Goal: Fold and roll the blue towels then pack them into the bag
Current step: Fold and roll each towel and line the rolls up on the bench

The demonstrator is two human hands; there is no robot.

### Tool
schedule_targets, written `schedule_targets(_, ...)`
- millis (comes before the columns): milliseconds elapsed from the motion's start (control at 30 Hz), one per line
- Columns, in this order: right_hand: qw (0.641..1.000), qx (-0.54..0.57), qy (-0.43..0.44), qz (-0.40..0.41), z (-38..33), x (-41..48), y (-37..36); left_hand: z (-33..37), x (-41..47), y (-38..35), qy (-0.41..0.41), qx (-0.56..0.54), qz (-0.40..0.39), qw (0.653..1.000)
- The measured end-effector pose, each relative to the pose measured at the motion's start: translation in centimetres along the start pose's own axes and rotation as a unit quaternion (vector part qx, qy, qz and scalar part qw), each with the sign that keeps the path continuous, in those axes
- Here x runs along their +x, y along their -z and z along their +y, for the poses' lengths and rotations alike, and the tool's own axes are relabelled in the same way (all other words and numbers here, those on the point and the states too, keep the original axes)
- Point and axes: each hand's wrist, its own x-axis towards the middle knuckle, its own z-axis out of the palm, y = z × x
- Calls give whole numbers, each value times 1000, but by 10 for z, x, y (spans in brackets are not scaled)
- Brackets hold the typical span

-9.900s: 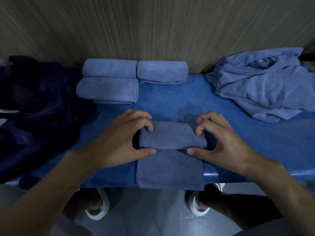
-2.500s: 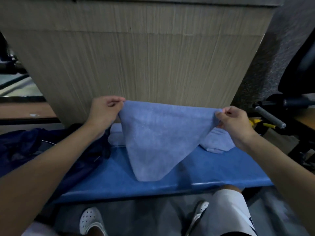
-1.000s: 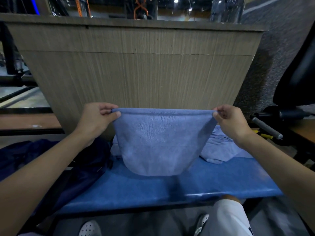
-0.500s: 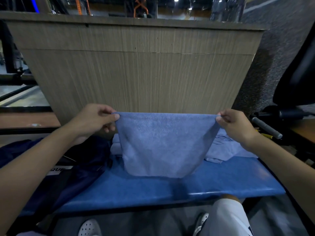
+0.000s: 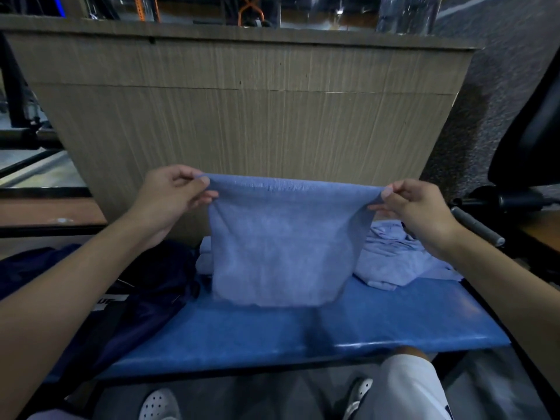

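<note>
A blue towel [image 5: 281,247] hangs doubled over in the air above the blue bench [image 5: 303,331]. My left hand [image 5: 172,195] pinches its top left corner and my right hand [image 5: 418,207] pinches its top right corner, so the top edge is stretched taut between them. Its lower edge hangs just above the bench top. Behind it, rolled towels [image 5: 204,259] peek out at the left, mostly hidden. A heap of unfolded blue towels [image 5: 397,259] lies at the bench's right. The dark navy bag [image 5: 133,286] slumps on the bench's left end.
A wooden panel wall [image 5: 242,116] rises right behind the bench. Black equipment with a grey handle [image 5: 475,225] stands to the right. My knees and white shoes [image 5: 157,404] show below the bench's front edge.
Over the last second the towel stayed stretched between both hands; its hanging lower edge has squared off and the hands have shifted slightly. Ten seconds ago both hands were rolling another towel on the bench.
</note>
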Motion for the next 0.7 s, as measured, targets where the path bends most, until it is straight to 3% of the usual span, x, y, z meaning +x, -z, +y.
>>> schedule_targets(133, 1000, 3, 11, -2, 2, -4, -1, -4, -7, 8, -56, 2, 6, 998)
schedule_targets(300, 989, -96, -52, -96, 52, -34, -8, -69, -41, 19, 75, 75, -60, 993)
schedule_targets(500, 943, -172, -178, -223, 129, -91, -23, -161, -86, 18, 213, 201, -140, 946)
schedule_targets(600, 932, -168, -208, -245, 148, -107, -27, -181, -96, 18, 243, 236, -189, 922)
schedule_targets(700, 924, -187, -219, -253, 158, -107, -28, -184, -91, 16, 218, 296, -218, 904)
